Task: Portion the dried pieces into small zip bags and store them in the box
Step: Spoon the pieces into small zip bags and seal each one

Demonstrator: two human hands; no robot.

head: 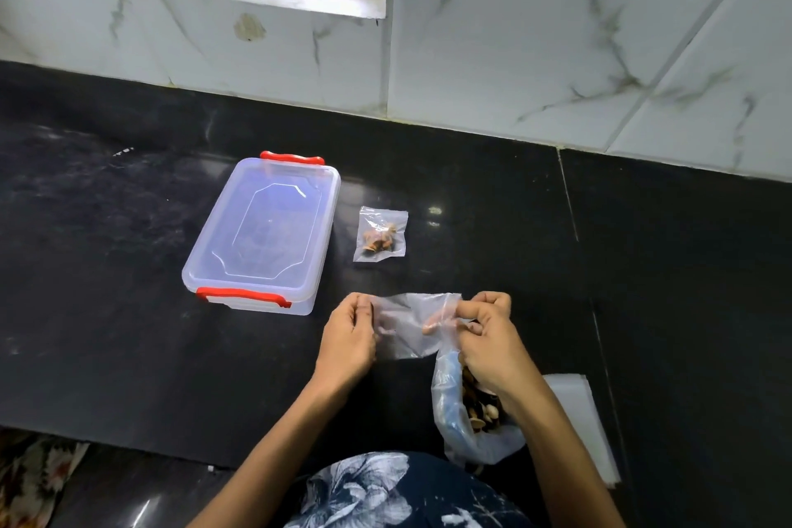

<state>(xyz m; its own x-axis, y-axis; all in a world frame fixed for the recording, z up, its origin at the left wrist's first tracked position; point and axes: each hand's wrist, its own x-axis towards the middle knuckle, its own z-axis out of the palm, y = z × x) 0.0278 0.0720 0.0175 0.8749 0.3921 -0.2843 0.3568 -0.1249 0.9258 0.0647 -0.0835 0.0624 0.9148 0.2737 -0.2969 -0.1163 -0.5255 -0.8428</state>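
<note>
Between both hands I hold a small clear zip bag (407, 324) just above the black counter. My left hand (349, 337) pinches its left edge. My right hand (486, 339) grips its right edge, with fingers showing through the plastic. Whether my right hand also holds dried pieces I cannot tell. Under my right wrist lies a larger clear bag of brown dried pieces (475, 412), its mouth open. A filled small zip bag (380, 235) lies flat beyond my hands. The clear plastic box (261, 231) with red clips stands to the left, lid on.
A stack of flat white empty bags (587, 424) lies at the right near the counter's front edge. The black stone counter (107, 270) meets a marble-tiled wall (514, 34) at the back. A window ledge runs along the upper left.
</note>
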